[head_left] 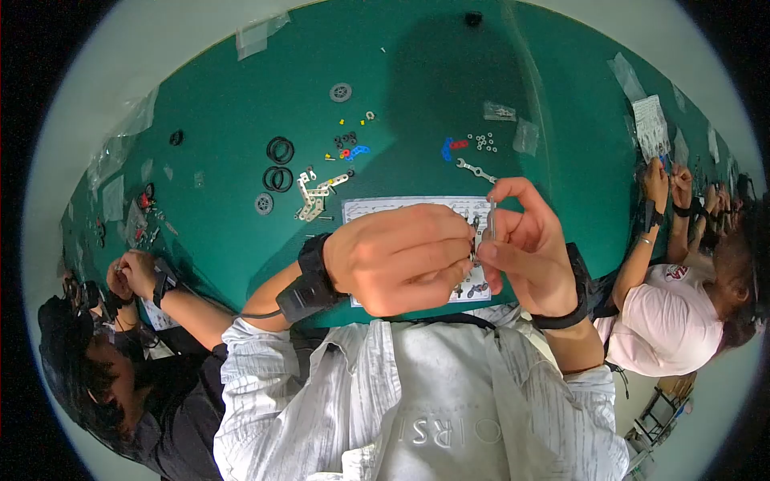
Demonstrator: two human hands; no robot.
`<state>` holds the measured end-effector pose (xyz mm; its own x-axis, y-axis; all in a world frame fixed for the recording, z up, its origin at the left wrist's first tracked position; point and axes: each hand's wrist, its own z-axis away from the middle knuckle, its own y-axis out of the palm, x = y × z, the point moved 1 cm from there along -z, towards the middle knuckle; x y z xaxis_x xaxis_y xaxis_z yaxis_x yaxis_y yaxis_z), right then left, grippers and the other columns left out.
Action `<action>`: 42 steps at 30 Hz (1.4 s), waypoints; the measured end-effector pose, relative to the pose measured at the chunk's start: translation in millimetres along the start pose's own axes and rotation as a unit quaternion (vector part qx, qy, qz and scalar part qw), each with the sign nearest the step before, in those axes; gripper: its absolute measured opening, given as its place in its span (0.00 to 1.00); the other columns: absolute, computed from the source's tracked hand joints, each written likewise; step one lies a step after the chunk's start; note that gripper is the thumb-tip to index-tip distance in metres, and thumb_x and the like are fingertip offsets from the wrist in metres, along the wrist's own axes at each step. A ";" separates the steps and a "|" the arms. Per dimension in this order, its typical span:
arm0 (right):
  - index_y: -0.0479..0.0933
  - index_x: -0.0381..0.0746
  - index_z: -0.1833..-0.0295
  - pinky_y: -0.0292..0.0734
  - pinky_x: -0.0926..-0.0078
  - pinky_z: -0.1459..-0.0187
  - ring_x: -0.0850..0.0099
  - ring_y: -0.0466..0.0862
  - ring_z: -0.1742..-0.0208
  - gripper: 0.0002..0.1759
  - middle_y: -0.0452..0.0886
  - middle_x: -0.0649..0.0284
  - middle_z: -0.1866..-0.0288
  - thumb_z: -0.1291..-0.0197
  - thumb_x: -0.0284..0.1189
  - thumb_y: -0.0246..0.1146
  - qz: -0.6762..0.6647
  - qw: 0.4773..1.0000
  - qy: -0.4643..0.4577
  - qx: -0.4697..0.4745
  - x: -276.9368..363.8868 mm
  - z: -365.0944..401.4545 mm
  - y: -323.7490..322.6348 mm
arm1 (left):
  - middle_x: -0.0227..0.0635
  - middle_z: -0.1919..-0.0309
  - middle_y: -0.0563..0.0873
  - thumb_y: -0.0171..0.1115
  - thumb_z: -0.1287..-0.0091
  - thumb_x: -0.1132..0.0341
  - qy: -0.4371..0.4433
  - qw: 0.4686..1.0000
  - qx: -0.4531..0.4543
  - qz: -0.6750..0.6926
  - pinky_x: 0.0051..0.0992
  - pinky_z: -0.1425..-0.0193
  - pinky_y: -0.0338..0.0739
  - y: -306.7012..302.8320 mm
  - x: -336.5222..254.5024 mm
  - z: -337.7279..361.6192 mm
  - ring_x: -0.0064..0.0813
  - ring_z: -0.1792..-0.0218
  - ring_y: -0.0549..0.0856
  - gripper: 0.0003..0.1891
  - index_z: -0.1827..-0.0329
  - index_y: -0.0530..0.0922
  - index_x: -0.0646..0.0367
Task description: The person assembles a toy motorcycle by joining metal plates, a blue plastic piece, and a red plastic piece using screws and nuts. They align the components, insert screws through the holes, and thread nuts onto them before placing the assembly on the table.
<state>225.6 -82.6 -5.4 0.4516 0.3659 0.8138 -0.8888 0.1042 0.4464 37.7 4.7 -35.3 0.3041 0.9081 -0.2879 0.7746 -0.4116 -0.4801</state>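
Both my hands meet above a printed instruction sheet (pixel 377 210) on the green table. My left hand (pixel 405 258) is closed, its fingers curled round a small part at their tips, mostly hidden. Between the thumb and fingers of my right hand (pixel 525 252) stands a thin metal tool (pixel 492 220), held upright beside that part. Just beyond my right hand lies a silver wrench (pixel 476 171). Farther off are a blue piece (pixel 447 149), a red piece (pixel 459 145) and several small rings (pixel 483 143). White perforated pieces (pixel 313 196) lie beyond my left hand.
Black rings (pixel 278 179), grey wheels (pixel 341 92) and small yellow pieces lie at the left middle. Plastic bags (pixel 499 111) rest at the back right. A co-worker in black (pixel 160 401) sits at the left, another in pink (pixel 666 321) at the right.
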 end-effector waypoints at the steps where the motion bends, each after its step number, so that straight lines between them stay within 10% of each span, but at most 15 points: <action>1: 0.66 0.34 0.44 0.80 0.79 0.74 0.76 0.83 0.76 0.24 0.80 0.61 0.72 0.41 0.16 0.69 -0.020 1.000 -0.005 -0.001 -2.2 -1.0 -0.2 | 0.46 0.63 0.85 0.72 0.53 0.79 -0.011 1.000 -0.009 0.015 0.35 0.57 0.86 1.8 2.7 1.6 0.44 0.60 0.87 0.10 0.67 0.82 0.69; 14: 0.83 0.25 0.56 0.87 0.72 0.53 0.62 0.89 0.54 0.14 0.84 0.46 0.55 0.50 0.04 0.66 0.153 0.973 -0.174 0.011 -7.2 8.0 -11.9 | 0.40 0.62 0.87 0.74 0.50 0.79 -0.152 0.973 -0.075 0.158 0.32 0.57 0.83 5.5 6.2 7.9 0.40 0.59 0.87 0.10 0.65 0.85 0.64; 29: 0.87 0.37 0.64 0.80 0.64 0.60 0.60 0.83 0.59 0.16 0.84 0.57 0.61 0.66 0.22 0.75 0.574 0.683 -0.451 -0.030 9.5 11.6 -4.6 | 0.37 0.62 0.88 0.74 0.49 0.81 -0.192 0.943 -0.101 0.253 0.32 0.55 0.83 8.2 -1.5 2.4 0.39 0.58 0.87 0.13 0.60 0.86 0.62; 42: 0.80 0.31 0.64 0.77 0.72 0.65 0.62 0.83 0.68 0.08 0.82 0.54 0.67 0.51 0.14 0.70 0.530 0.746 -0.403 -0.018 7.6 -6.0 15.4 | 0.39 0.62 0.85 0.74 0.46 0.79 -0.137 0.966 -0.140 0.169 0.33 0.56 0.82 -3.6 3.7 9.2 0.42 0.57 0.86 0.09 0.63 0.83 0.64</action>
<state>214.8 -72.7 5.5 -0.6190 -0.4136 0.6676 -0.7746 0.1817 -0.6057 30.9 8.9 -42.3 0.4382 0.6550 -0.6157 0.7875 -0.6100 -0.0885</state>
